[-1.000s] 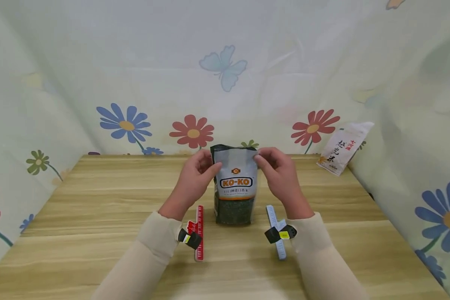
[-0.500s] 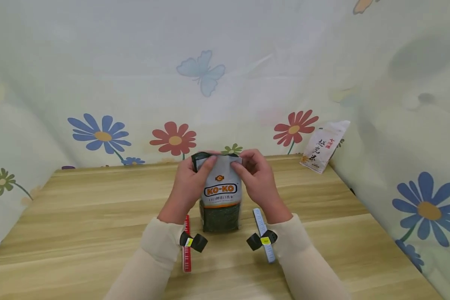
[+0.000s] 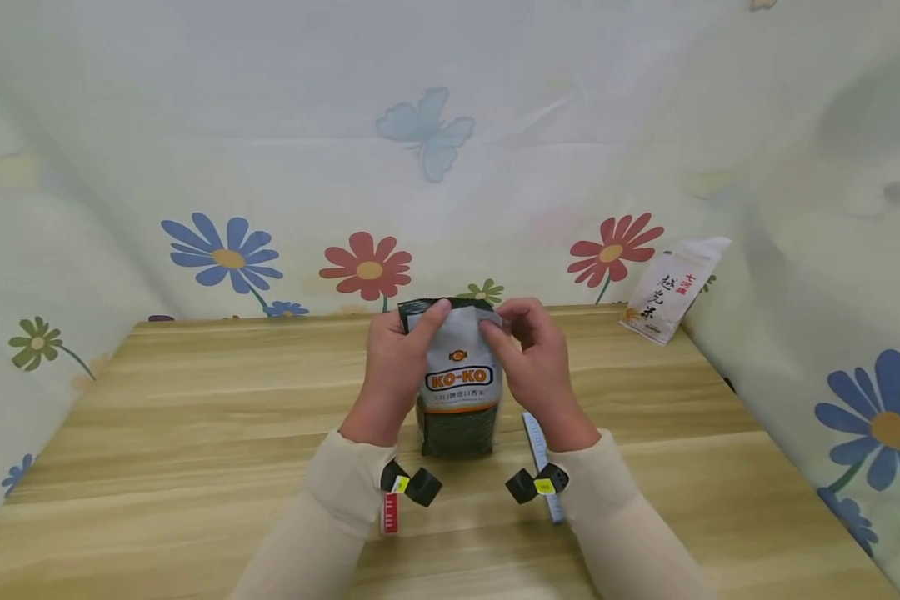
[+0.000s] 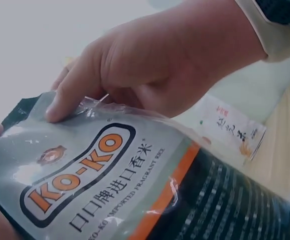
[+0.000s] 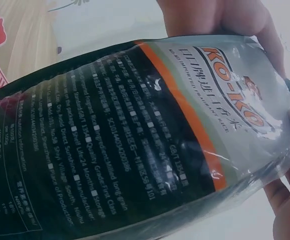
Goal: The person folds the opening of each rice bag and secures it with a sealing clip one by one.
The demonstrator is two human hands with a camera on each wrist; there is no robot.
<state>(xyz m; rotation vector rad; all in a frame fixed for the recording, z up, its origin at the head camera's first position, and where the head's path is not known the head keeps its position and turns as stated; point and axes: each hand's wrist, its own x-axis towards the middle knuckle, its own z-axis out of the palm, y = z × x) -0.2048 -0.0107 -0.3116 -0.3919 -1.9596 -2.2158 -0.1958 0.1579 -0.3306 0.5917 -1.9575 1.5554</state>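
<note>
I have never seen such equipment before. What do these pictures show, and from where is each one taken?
There is no robot here, only a person working bare-handed. The wide picture comes from a camera on the person's head, looking forward and down. The two close pictures come from small black cameras, one worn on each wrist.

The left hand and the right hand both grip the KO-KO bag near its top; its print says imported fragrant rice. On the wooden table lie a red strip, partly hidden by the left sleeve, and a light blue strip by the right sleeve. A white bag is tilted at the far right.
</note>
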